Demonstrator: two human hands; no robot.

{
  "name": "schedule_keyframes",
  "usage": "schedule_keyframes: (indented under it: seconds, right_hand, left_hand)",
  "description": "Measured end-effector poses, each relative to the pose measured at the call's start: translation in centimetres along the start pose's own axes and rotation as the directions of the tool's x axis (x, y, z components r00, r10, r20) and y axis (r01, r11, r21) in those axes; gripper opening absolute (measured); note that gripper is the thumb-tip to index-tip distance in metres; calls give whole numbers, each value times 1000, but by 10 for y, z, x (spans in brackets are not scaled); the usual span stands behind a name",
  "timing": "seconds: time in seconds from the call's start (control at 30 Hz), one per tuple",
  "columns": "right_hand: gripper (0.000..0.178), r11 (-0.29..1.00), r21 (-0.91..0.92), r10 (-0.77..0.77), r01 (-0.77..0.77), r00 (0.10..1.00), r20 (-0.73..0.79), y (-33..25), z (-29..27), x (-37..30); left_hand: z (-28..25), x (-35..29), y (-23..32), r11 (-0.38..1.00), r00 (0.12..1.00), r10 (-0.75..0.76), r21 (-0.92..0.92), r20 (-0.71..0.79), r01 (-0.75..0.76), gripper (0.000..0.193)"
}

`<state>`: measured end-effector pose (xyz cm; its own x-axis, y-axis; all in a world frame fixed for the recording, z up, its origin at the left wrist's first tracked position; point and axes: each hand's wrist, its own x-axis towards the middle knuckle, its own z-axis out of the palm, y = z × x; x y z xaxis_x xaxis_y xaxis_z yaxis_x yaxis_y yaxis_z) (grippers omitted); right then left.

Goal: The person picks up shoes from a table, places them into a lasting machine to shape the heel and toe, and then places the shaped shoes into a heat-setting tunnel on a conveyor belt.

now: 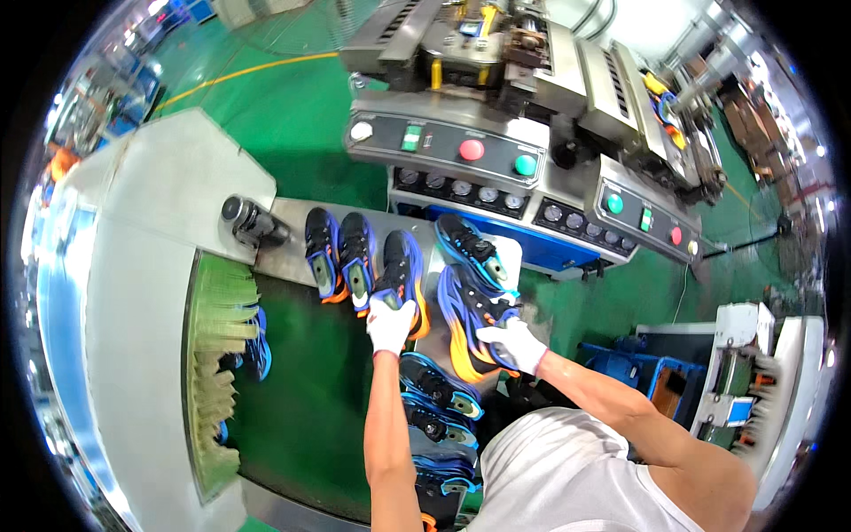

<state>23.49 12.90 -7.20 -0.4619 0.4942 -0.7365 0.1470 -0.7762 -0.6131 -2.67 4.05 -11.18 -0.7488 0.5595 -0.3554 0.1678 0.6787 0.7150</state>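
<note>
My left hand [390,326], in a white glove, is closed on the heel end of a black sneaker [403,263] with a purple and orange sole. White-gloved too, my right hand [514,344] grips a sneaker [457,310] of the same colours, tilted so that its thick sole shows. Left of these, a black sneaker [357,253] and another sneaker [322,251] stand side by side on a metal ledge [301,226]. A black sneaker with bright blue trim [472,251] lies beyond my right hand. Several blue-trimmed sneakers [434,386] are lined up nearer my body.
A machine with a control panel [443,149] of coloured buttons and gauges stands ahead. To the left, a grey conveyor housing [151,195] has a bristle curtain [217,328] over a green belt [306,390]. A dark cylindrical object [253,222] rests by the housing's corner. Blue crates [620,365] are at right.
</note>
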Motion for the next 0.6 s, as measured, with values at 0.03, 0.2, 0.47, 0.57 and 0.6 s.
schedule_keyframes:
  seconds: [0.03,0.2,0.47,0.57,0.6]
  right_hand:
    - [26,998,59,-12,11,1000,15,-14,-6,-27]
    - [28,988,155,-10,13,1000,-19,-33,-92,-134]
    - [46,848,157,-288,506,690,-664,-53,-219,-288]
    - [59,707,235,-249,667,546,-800,-13,-277,-318]
    - [67,531,268,-291,804,471,-833,-7,-290,-332]
  left_hand:
    - [-11,-17,11,984,997,-71,-160,43,77,49]
    - [-1,-134,56,990,995,-60,-126,80,70,39]
    - [129,-258,235,954,736,293,-141,610,-264,32]
    - [171,-320,289,886,630,445,-211,636,-413,26]
    - [186,-342,298,849,550,498,-247,670,-468,27]
